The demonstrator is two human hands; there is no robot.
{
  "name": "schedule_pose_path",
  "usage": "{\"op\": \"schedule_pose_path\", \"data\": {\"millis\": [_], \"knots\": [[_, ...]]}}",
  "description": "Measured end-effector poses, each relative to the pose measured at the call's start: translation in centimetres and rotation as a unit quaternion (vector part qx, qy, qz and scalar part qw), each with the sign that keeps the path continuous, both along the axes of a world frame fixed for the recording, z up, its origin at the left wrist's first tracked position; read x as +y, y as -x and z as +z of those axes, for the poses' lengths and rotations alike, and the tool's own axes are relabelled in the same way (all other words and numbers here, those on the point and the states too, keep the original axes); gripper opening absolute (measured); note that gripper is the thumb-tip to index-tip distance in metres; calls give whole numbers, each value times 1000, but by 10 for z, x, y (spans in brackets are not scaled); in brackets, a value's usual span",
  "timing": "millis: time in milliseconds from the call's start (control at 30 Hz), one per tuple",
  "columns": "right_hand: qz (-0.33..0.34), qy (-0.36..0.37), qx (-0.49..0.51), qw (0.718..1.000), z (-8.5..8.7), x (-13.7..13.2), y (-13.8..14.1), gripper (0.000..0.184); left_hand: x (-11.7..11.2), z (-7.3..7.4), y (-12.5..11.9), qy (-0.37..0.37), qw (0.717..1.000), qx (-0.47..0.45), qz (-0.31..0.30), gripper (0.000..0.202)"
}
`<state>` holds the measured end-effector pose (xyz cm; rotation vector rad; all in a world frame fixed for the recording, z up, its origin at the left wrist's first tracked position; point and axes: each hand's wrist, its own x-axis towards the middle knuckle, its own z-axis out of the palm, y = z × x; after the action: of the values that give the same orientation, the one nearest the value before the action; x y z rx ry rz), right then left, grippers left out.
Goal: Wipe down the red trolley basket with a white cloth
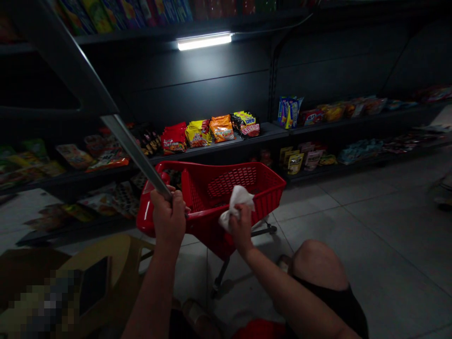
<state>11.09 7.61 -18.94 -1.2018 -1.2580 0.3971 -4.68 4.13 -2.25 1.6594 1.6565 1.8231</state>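
A red shopping cart (271, 186) stands tilted on the tiled floor in front of me. My left hand (168, 215) is closed round the cart's long metal handle bar (136, 155), which rises up to the left. My right hand (240, 226) is closed on a crumpled white cloth (237, 200) and presses it against the cart's near rim. My bare knee (318, 263) shows at the lower right.
Dark store shelves (226, 141) behind the cart hold rows of snack packets (212, 129). A lit tube lamp (204, 41) hangs under the upper shelf. A yellowish plastic stool (116, 263) sits at my lower left. Grey floor tiles (381, 226) stretch to the right.
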Motion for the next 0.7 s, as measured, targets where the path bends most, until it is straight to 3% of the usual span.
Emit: {"op": "schedule_pose_path", "data": {"millis": [67, 133, 200, 267, 367, 433, 500, 600, 700], "knots": [[109, -38, -44, 992, 11, -24, 43, 41, 2, -2, 2, -2, 1000, 6, 4, 22], [174, -67, -89, 978, 13, -33, 61, 47, 3, -4, 4, -6, 1000, 10, 10, 23], [207, -90, -133, 965, 2, -31, 57, 47, 4, -5, 5, -7, 1000, 13, 9, 24], [238, -100, -157, 953, -21, -26, 40, 43, 4, -5, 5, -8, 1000, 17, 4, 23], [287, -71, -176, 939, -57, -29, 16, 42, 2, -4, 4, -9, 1000, 21, 6, 22], [324, -40, -186, 927, -66, -35, 9, 46, 0, -3, 3, -6, 1000, 22, 7, 21], [320, -23, -151, 935, -58, -39, 10, 48, -2, -3, 2, -4, 1000, 22, 5, 22], [241, -40, -84, 966, -26, -34, 19, 43, -4, -3, 0, -2, 1000, 23, 5, 25], [233, -97, -158, 955, -7, -20, 16, 42, -5, -3, -1, 2, 1000, 19, -5, 27]]}}
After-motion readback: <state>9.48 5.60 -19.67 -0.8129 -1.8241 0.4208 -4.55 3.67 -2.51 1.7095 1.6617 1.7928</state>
